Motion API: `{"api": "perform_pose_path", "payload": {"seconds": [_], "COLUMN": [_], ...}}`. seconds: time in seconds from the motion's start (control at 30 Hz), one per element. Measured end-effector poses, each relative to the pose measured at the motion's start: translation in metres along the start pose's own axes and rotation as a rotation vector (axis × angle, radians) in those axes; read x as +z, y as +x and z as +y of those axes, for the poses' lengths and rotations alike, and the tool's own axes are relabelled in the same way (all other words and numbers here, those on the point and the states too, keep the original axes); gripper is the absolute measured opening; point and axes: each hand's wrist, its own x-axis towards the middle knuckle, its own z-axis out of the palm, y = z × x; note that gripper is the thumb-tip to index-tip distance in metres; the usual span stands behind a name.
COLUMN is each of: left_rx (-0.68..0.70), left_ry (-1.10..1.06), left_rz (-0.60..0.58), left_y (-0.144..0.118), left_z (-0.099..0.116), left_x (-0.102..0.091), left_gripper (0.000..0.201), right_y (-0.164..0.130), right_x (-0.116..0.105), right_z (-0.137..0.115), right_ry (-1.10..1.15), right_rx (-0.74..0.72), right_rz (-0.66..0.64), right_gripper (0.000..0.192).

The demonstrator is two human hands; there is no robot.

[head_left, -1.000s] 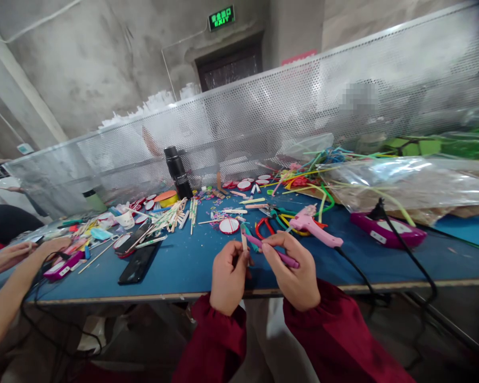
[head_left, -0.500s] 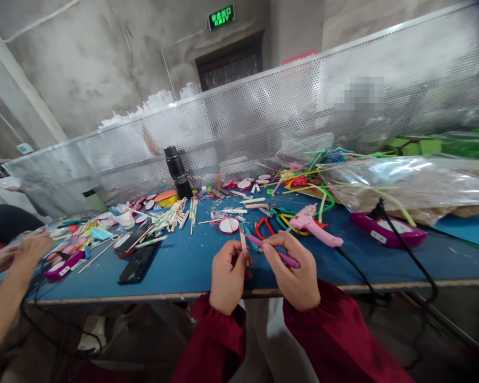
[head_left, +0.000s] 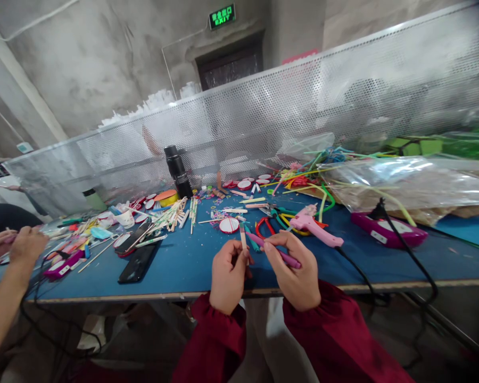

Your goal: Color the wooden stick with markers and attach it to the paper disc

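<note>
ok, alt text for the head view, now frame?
Two hands in dark red sleeves work over a cluttered blue table: the left hand pinches a pale wooden craft stick, the right hand holds a thin purple stick against it. A pink glue gun and black phone lie nearby; another person's hands work at far left.

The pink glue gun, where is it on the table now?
In the head view the pink glue gun lies on the blue table, just beyond the right hand, beside the red-handled scissors.
</note>
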Motion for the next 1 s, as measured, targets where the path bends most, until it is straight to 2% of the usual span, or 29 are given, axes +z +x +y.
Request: {"api": "perform_pose_path", "payload": {"seconds": [0.7, 1.0], "left_rx": [0.014, 0.008], "left_ry": [0.000, -0.014], "left_rz": [0.003, 0.012], "left_y": [0.0007, 0.0001], "left_z": [-0.0018, -0.0031], "left_x": [-0.0003, -0.0004], "left_gripper": [0.029, 0.029], "right_y": [0.0015, 0.0007], "right_x": [0.0019, 0.0012], "right_z": [-0.0014, -0.0010], "right_ry": [-0.073, -0.070], "right_rx": [-0.097, -0.093], "right_rz": [-0.036, -0.002], "right_gripper": [0.009, 0.008]}}
